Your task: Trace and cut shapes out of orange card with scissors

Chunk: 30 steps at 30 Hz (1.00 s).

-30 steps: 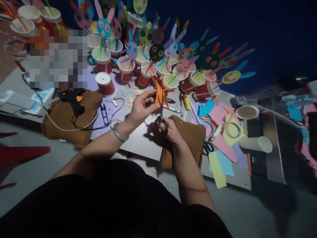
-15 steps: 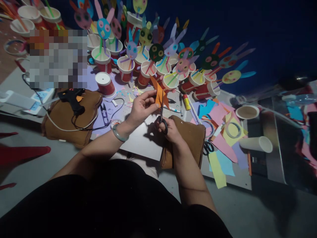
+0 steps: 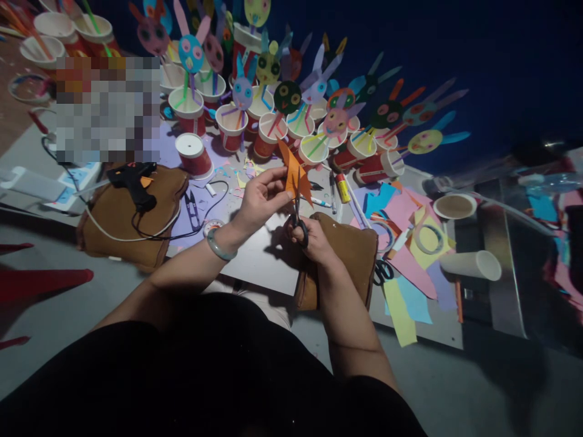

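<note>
Between the fingertips of my left hand (image 3: 263, 197) is a piece of orange paper (image 3: 294, 174), held up above the table. My right hand (image 3: 315, 241) grips a pair of scissors (image 3: 297, 220) by its dark handles, with the blades pointing up against the paper. Below both hands lies a white board (image 3: 262, 252). A brown cushion (image 3: 348, 261) sits under my right wrist. Just past the paper are a yellow and red glue stick (image 3: 343, 187) and several pens.
Rows of paper cups (image 3: 232, 124) with paper rabbit heads stand at the back. To the left, a hot glue gun (image 3: 136, 185) rests on another brown cushion (image 3: 104, 227), near thread snips (image 3: 192, 209). Paper scraps (image 3: 421, 297), a tape roll (image 3: 429, 238) and dark-handled scissors (image 3: 383, 273) lie right.
The scissor blades have shifted slightly at the orange paper and look closer together. The paper has tilted a little, while both hands stay in almost the same place.
</note>
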Motion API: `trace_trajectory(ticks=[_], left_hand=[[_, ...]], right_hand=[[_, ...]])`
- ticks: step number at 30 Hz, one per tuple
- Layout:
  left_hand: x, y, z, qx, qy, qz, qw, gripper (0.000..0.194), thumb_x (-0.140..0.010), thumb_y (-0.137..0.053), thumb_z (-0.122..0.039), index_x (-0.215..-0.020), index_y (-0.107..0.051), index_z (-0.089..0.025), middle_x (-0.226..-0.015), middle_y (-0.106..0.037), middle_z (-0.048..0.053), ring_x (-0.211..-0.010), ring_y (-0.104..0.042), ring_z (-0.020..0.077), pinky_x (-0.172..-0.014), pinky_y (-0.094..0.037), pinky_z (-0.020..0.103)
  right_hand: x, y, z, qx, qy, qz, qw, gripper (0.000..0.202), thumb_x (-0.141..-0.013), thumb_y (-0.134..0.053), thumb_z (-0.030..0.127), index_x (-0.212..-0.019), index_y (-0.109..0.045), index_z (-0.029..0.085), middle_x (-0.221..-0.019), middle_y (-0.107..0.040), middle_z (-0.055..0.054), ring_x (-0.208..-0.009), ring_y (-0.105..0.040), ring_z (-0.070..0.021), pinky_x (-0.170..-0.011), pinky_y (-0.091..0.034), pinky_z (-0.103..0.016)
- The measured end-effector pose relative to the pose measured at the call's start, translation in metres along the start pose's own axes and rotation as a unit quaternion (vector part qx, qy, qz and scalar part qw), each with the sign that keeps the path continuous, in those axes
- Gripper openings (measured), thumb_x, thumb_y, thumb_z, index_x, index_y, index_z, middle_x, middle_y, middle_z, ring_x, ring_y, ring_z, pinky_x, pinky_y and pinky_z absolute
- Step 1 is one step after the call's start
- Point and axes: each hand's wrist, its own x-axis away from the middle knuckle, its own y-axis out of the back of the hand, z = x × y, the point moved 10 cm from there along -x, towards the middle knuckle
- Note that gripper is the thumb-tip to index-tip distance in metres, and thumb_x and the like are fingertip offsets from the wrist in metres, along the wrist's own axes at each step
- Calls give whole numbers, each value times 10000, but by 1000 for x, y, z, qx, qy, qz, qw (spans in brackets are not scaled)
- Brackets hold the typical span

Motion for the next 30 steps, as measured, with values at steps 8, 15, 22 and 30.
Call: trace_trajectory(ticks=[8, 15, 22, 30], left_hand=[[-1, -2, -11, -4, -42, 11, 999, 400, -738, -810, -263, -1114, -689, -202, -804, -708, -9, -702, -665, 92, -657, -553, 197], [0, 0, -18, -18, -59, -6, 998, 370, -748, -809, -298, -1097, -714, -221, -729, -631, -34, -640, -632, 69, -603, -523, 169], [0, -1, -10, -11, -32, -6, 999, 379, -821, -740, -503, -1053, -684, -208, -723, -642, -12, -602, -614, 94, -564, -509, 220], [2, -3, -13, -52, -35, -10, 998, 295, -767, -804, -425, -776, -641, -178, -675, -631, -25, -591, -580, 82, -558, -479, 212]], right_hand=[[1, 2, 0, -4, -3, -7, 1000, 553, -751, -681, 709, -661, -511, 190, -609, -464, 31, -575, -391, -101, -533, -306, -255], [0, 2, 2, 5, 0, -6, 1000, 539, -768, -683, 682, -661, -507, 184, -591, -448, 47, -548, -366, -82, -534, -300, -243], [-1, 3, 1, 2, 2, -8, 1000, 553, -755, -682, 700, -662, -507, 184, -581, -439, 50, -536, -356, -77, -521, -294, -240], [0, 3, 6, 15, 1, -14, 1000, 567, -741, -676, 716, -642, -494, 188, -571, -435, 52, -535, -355, -76, -523, -296, -243]])
